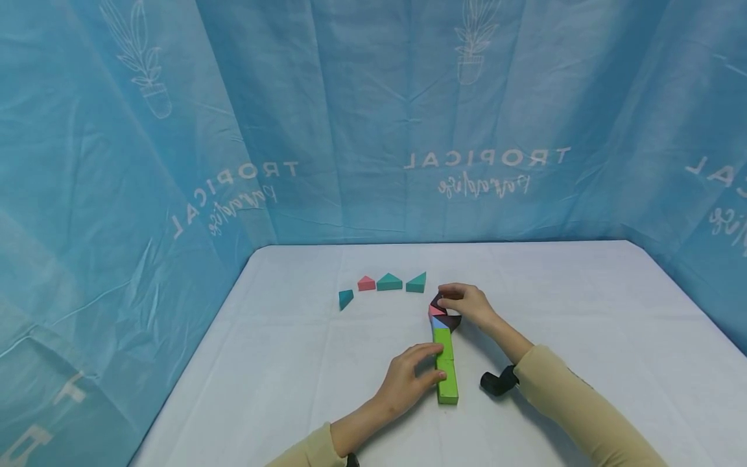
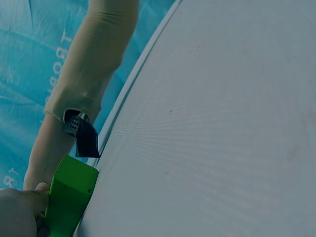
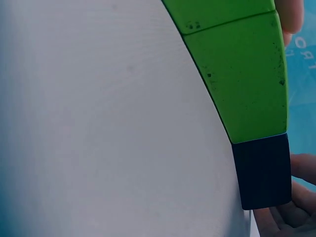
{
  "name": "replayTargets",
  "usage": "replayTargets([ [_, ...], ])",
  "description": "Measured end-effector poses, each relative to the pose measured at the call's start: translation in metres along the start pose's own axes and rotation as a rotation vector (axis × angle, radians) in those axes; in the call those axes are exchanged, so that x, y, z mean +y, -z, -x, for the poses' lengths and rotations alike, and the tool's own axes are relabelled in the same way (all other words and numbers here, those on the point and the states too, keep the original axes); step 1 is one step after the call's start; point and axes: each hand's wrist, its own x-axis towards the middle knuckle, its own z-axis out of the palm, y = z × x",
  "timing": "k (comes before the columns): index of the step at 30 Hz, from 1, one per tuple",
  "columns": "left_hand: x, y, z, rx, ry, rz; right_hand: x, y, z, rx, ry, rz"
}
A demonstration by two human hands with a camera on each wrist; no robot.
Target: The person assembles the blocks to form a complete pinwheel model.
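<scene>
Two green rectangular blocks (image 1: 447, 386) lie end to end on the white table, continued at the far end by a blue triangle (image 1: 438, 323), a dark triangle (image 1: 450, 320) and a pink triangle (image 1: 435, 311). My left hand (image 1: 405, 379) touches the green blocks from the left, index finger on the far one and thumb on the near one. In the left wrist view that thumb meets a green block (image 2: 69, 197). At the row's far tip my right hand (image 1: 467, 303) pinches a dark triangular block (image 1: 435, 301), partly hidden by the fingers.
Beyond the row to the left lie a teal triangle (image 1: 389, 282), another teal triangle (image 1: 417, 283), a small pink triangle (image 1: 366, 283) and a teal piece (image 1: 346, 299). A black wrist device (image 1: 498, 382) hangs by the right sleeve. Blue curtains (image 1: 373, 130) stand behind the table.
</scene>
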Motion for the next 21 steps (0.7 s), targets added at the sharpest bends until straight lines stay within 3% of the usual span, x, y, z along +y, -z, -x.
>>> replayTargets([
  [13,0.000,0.000,0.000,-0.005,0.016,0.006,0.005,0.006,-0.022,0.058,-0.017,0.022],
  [21,-0.001,0.000,0.001,-0.001,-0.011,-0.015,0.010,0.016,-0.033,0.097,-0.033,0.050],
])
